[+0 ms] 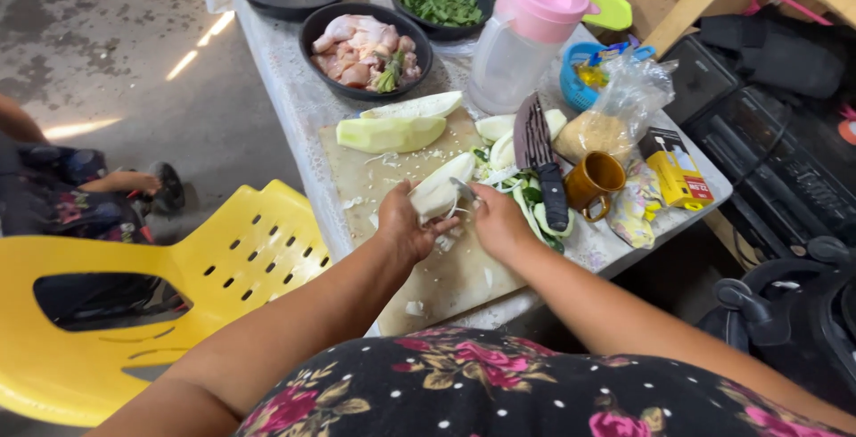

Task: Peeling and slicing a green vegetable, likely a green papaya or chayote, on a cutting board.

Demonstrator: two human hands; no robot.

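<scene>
A pale gourd wedge point(440, 190) is gripped in the left hand point(403, 226) over the cutting board point(374, 169) (near the surface's front edge), while a small metal tool point(463, 190) is pinched by the right hand point(499, 221).

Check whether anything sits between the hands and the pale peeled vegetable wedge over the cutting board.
Nothing visible does: the left hand already holds the pale peeled vegetable wedge, and the right hand works a small metal tool against it.
</scene>
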